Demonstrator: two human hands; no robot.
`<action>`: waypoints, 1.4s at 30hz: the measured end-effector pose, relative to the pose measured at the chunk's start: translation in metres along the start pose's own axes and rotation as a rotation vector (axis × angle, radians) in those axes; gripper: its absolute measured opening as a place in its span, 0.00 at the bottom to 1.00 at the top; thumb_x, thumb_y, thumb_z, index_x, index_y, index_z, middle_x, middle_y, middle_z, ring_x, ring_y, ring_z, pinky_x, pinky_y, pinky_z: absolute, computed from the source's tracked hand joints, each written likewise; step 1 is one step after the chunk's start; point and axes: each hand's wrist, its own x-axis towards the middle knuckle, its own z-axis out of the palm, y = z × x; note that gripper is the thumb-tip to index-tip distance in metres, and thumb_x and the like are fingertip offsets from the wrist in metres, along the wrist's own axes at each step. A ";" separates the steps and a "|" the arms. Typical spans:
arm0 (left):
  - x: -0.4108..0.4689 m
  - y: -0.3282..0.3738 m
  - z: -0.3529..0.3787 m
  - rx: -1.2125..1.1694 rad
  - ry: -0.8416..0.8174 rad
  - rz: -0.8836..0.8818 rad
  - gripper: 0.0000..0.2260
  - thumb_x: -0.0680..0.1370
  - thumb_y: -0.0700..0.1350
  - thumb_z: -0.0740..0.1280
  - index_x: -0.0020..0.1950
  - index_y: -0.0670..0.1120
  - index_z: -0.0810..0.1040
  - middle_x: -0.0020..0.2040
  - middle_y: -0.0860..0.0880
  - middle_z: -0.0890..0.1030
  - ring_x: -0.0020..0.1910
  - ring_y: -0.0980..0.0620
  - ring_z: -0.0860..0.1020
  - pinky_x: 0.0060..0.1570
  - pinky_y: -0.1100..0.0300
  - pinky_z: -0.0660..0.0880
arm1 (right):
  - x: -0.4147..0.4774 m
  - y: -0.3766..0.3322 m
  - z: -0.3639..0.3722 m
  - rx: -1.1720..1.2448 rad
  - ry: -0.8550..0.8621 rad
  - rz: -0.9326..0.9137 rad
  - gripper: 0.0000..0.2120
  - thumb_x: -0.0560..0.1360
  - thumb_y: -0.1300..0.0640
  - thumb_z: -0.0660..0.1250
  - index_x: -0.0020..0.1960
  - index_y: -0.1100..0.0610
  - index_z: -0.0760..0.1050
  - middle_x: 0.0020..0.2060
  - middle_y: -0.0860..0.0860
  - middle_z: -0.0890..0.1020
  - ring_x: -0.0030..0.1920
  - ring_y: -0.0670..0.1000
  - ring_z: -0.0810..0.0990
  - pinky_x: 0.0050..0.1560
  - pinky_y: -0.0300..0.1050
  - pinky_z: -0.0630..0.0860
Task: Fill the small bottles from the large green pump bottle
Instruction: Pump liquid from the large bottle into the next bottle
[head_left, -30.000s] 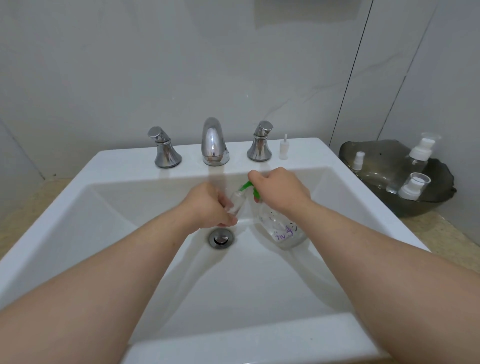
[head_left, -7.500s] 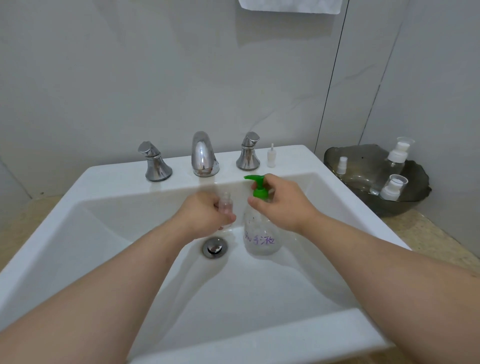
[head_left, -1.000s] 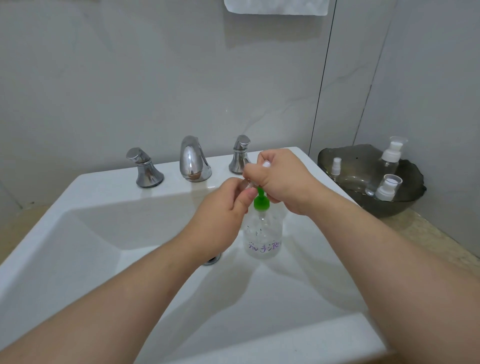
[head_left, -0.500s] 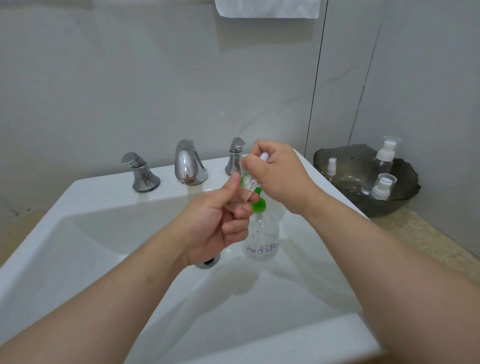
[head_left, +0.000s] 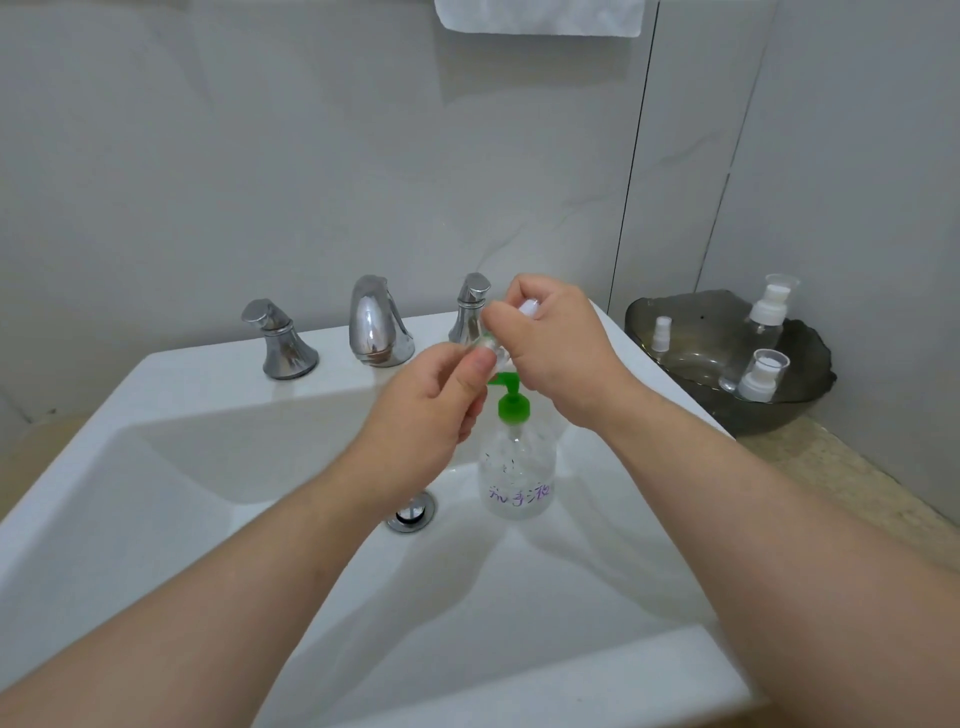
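1. The large green pump bottle (head_left: 517, 467) stands upright in the basin of the sink (head_left: 218, 374), just right of the drain (head_left: 413, 513). Its clear body carries purple handwriting, and its green pump head points left.
2. A small bottle (head_left: 488, 349), clear, is held in the air above the drain and a little to its right, just over the pump head and apart from it.
3. The left hand (head_left: 421, 415) is raised above the drain. Its thumb and curled fingers (head_left: 475, 366) pinch the small bottle from below.
4. The right hand (head_left: 558, 358), above and right of the drain, has its fingers curled close together round a white cap (head_left: 530, 309) at the top of the small bottle. I cannot tell whether the cap sits on the neck.
5. Behind the drain, on the sink's back ledge, is a chrome spout (head_left: 376, 322) with a tap handle on each side.
6. Far right of the drain, a dark bowl (head_left: 727, 415) sits on the beige desk (head_left: 831, 478). It holds three white-topped spray bottles (head_left: 761, 374).
7. High above the drain, a white towel (head_left: 540, 15) hangs on the wall.
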 end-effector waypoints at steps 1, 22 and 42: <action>0.000 -0.002 0.001 -0.031 0.007 -0.022 0.14 0.83 0.53 0.63 0.50 0.43 0.76 0.33 0.54 0.73 0.29 0.55 0.66 0.31 0.63 0.67 | 0.000 0.001 0.000 -0.014 -0.002 -0.006 0.15 0.75 0.57 0.69 0.33 0.52 0.69 0.21 0.41 0.70 0.25 0.46 0.66 0.28 0.39 0.64; 0.000 -0.023 -0.004 0.285 0.039 0.100 0.07 0.81 0.41 0.69 0.53 0.54 0.78 0.37 0.60 0.75 0.28 0.55 0.66 0.30 0.67 0.67 | 0.025 0.037 -0.123 -0.853 0.357 0.407 0.07 0.78 0.67 0.66 0.55 0.67 0.77 0.55 0.63 0.80 0.56 0.64 0.79 0.52 0.55 0.79; 0.000 -0.024 -0.006 0.354 0.020 0.120 0.07 0.81 0.43 0.70 0.51 0.56 0.78 0.39 0.59 0.77 0.28 0.56 0.66 0.31 0.67 0.67 | 0.031 0.057 -0.109 -0.969 0.220 0.488 0.04 0.82 0.59 0.62 0.50 0.59 0.70 0.59 0.63 0.80 0.60 0.65 0.78 0.48 0.52 0.70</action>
